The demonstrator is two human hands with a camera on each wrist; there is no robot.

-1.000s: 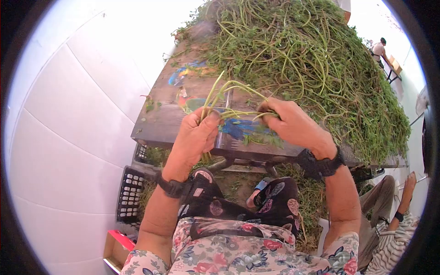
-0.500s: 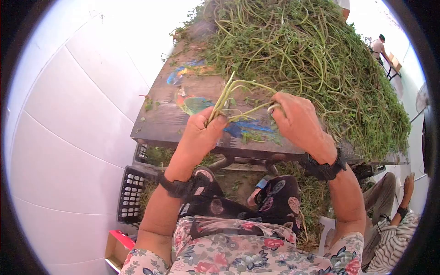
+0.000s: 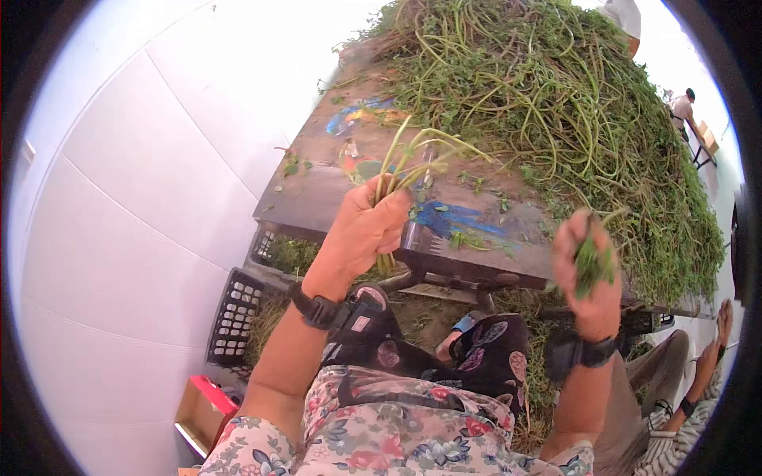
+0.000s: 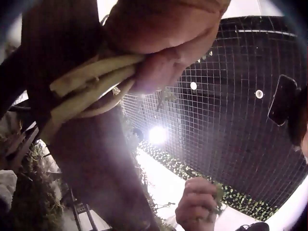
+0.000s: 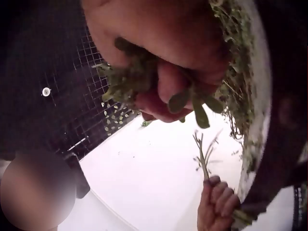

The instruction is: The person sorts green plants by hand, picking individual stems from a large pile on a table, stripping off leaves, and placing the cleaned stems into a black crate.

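Note:
My left hand (image 3: 367, 230) grips a small bunch of long green stems (image 3: 394, 163) over the near edge of the table. Their tops fan up past the thumb, and the cut-looking lower ends (image 4: 91, 84) show pale in the left wrist view. Off to the right, beyond the table's front edge, my right hand (image 3: 583, 266) is turned palm up. Its fingers curl round a tuft of green leaves (image 3: 594, 268). Small rounded leaves (image 5: 199, 108) poke out between those fingers in the right wrist view. The two hands are well apart.
A big heap of leafy stems (image 3: 556, 119) covers the table's (image 3: 305, 198) back and right. Black crates (image 3: 236, 309) stand below at left, beside a red-edged box (image 3: 208, 408). Another person's arm (image 3: 702, 373) is at lower right; a further person (image 3: 681, 107) stands far back.
My right hand has left the stems near my left hand, moved right and down and turned over with torn-off leaves in it. My left hand still holds the stems; the head view has shifted slightly.

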